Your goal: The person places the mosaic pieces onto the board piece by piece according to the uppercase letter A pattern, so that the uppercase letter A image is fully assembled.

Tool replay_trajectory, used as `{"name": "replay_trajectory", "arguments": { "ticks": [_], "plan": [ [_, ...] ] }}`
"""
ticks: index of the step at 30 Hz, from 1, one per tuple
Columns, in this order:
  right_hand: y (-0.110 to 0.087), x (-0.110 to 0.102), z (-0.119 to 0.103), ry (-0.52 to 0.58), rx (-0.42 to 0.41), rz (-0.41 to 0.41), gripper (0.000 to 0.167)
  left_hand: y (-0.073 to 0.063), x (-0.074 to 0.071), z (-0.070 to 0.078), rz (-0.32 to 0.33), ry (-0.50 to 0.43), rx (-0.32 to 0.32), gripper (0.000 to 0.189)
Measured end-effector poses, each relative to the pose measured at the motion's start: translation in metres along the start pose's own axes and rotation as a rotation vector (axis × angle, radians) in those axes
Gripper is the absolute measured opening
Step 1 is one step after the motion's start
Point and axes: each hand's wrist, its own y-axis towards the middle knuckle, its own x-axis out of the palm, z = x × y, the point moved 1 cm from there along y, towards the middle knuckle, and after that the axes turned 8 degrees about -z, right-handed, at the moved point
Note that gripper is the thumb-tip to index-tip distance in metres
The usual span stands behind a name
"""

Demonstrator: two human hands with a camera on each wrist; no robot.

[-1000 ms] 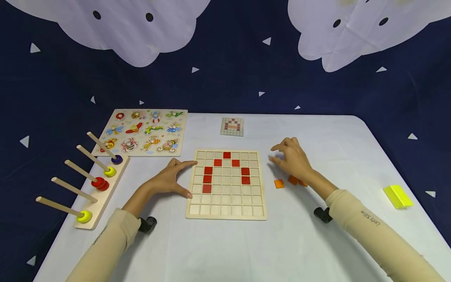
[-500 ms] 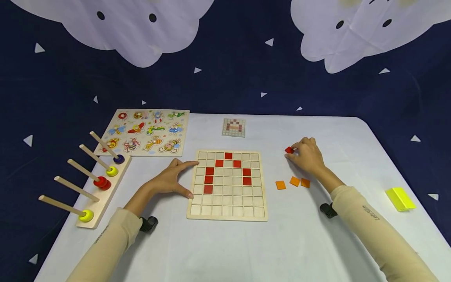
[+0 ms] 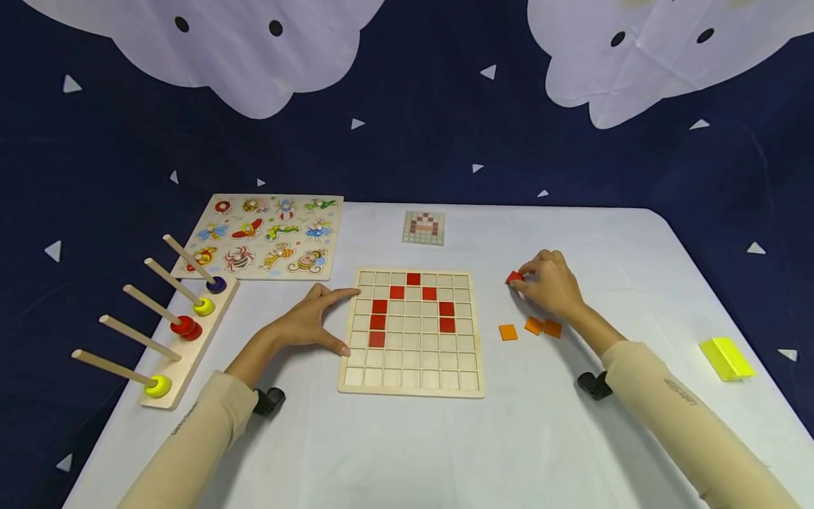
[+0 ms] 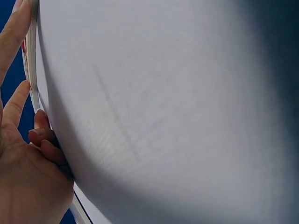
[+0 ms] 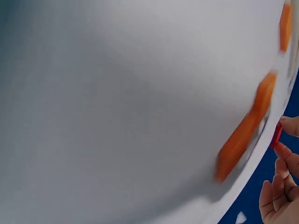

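A wooden grid board (image 3: 412, 360) lies mid-table, with several red square tiles set in its cells in an arch-like shape. My left hand (image 3: 305, 319) rests at the board's left edge, thumb and index finger spread and touching it, the other fingers folded under. Right of the board, my right hand (image 3: 552, 284) pinches a red tile (image 3: 514, 278) between thumb and fingertips; the right wrist view shows this red tile (image 5: 276, 135) at the frame's edge. Nearer me than that hand, three orange tiles (image 3: 508, 332) lie on the white cloth.
A small pattern card (image 3: 423, 228) lies behind the board. At the back left is an insect peg puzzle (image 3: 273, 244), with a wooden stacker (image 3: 189, 353) of upright pegs and coloured rings before it. A yellow block (image 3: 726, 359) stands at the right edge.
My right hand moved right, beyond the orange tiles, and took hold of a red tile. It has since shifted slightly left with it. The left hand stays at the board.
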Motion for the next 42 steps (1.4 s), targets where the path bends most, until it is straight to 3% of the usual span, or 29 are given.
{"name": "replay_trajectory", "arguments": {
  "ticks": [5, 9, 17, 23, 28, 36, 42],
  "plan": [
    [-0.019, 0.009, -0.03, 0.083, -0.154, 0.031, 0.025, 0.0, -0.002, 0.001, -0.003, -0.004, 0.005, 0.113],
    [-0.035, 0.02, -0.055, 0.117, -0.259, 0.005, 0.021, 0.0, -0.003, 0.002, -0.005, 0.003, 0.007, 0.113],
    [-0.052, 0.041, -0.09, 0.134, -0.349, -0.089, 0.021, 0.001, -0.004, 0.002, 0.0, -0.003, -0.001, 0.113],
    [-0.052, 0.05, -0.1, 0.062, -0.423, -0.07, 0.02, 0.001, -0.003, 0.002, 0.0, -0.007, -0.006, 0.114],
    [-0.054, 0.053, -0.102, 0.02, -0.436, -0.071, 0.016, 0.002, -0.002, 0.002, -0.003, -0.013, -0.007, 0.114],
    [-0.055, 0.053, -0.102, 0.072, -0.378, -0.109, 0.013, 0.0, -0.002, 0.002, 0.001, -0.003, -0.015, 0.114],
    [-0.059, 0.051, -0.101, 0.07, -0.38, -0.096, 0.026, -0.001, 0.0, 0.001, 0.0, -0.006, -0.027, 0.114]
  ]
}}
